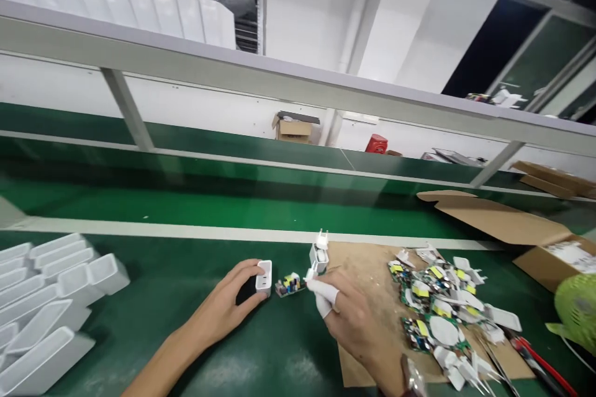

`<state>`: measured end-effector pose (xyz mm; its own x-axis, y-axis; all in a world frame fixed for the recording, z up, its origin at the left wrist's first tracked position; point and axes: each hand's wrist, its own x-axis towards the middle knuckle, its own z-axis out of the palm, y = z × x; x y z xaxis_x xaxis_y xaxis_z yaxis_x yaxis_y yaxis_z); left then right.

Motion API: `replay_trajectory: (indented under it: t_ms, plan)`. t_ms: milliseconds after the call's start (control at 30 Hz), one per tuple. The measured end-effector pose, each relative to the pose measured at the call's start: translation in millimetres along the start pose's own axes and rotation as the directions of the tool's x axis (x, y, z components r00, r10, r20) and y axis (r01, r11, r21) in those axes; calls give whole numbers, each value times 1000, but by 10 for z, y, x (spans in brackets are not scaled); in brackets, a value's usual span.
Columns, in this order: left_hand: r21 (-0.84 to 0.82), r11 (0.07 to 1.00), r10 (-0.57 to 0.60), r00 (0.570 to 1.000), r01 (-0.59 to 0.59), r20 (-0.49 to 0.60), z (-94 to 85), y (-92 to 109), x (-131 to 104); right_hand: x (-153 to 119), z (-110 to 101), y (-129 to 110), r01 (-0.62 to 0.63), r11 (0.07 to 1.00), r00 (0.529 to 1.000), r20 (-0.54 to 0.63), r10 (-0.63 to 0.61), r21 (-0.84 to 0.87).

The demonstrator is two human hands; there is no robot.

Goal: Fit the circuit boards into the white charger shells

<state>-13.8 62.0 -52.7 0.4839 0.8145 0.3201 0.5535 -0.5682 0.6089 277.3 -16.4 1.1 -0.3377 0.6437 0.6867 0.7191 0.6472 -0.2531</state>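
Observation:
My left hand (235, 291) grips a small white charger housing (263, 279) between thumb and fingers, its slotted end facing me. White finger cots cover two fingertips of my right hand (347, 310). These fingers pinch a small white plastic piece (310, 275), whose exact kind is partly hidden. Just left of that piece is a small circuit board (290, 285) with yellow and blue parts; I cannot tell whether the two are joined. Beyond my right fingertips stands a white plug piece (320, 251) with two prongs, at the cardboard's left edge.
White open-ended housings (60, 291) lie in rows at the left. On a cardboard sheet (363, 347) at the right are piled circuit boards (437, 304) and plug parts. Tweezers (496, 363), red-handled pliers (542, 363), a green fan (577, 307) and an open carton (554, 260) lie farther right.

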Motion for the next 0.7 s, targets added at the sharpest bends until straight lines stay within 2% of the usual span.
replay_trajectory:
  t_ms: [67, 133, 267, 433, 567, 700]
  plan:
    - [-12, 1000, -17, 1000, 17, -2, -32, -9, -23, -16, 130, -78, -11, 1000, 994, 113, 8, 28]
    - [-22, 999, -39, 999, 39, 5, -68, -14, -37, -58, 163, -93, -45, 997, 980, 196, 31, 69]
    - [-62, 996, -58, 998, 59, 20, -111, 9, -26, -109, 202, -35, -112, 991, 972, 216, 92, 80]
    - [-105, 989, -98, 995, 100, 21, -102, 36, -44, -127, 542, -25, -125, 992, 924, 366, 112, 11]
    - [-96, 989, -113, 994, 113, 2, -92, -18, -99, -178, 766, -39, -79, 997, 940, 334, 69, 15]
    - [-83, 988, -129, 992, 129, 2, -69, -61, -110, -207, 781, -52, -167, 983, 964, 219, 148, 74]
